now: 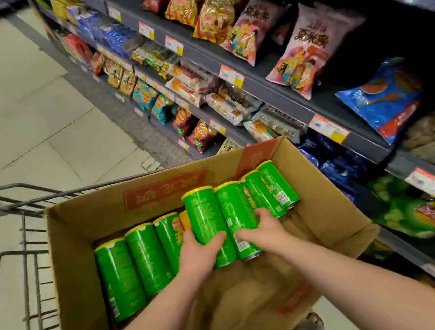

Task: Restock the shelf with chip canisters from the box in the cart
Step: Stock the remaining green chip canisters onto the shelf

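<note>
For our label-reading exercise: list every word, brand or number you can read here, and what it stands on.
"粟米条", probably: on the pink snack bag, upper shelf.
Red characters on the cardboard box: upside down, not legible.
Print on the green chip canisters: too small to read.
Numbers on the price tags: blurred.
Round logo on the chip bags: lettering too small.

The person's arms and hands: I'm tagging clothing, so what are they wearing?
The left hand and right hand are bare: no gloves, and no rings on the fingers that show. Both forearms are uncovered as far as the frame reaches, with no sleeve, watch or bracelet in view.
</note>
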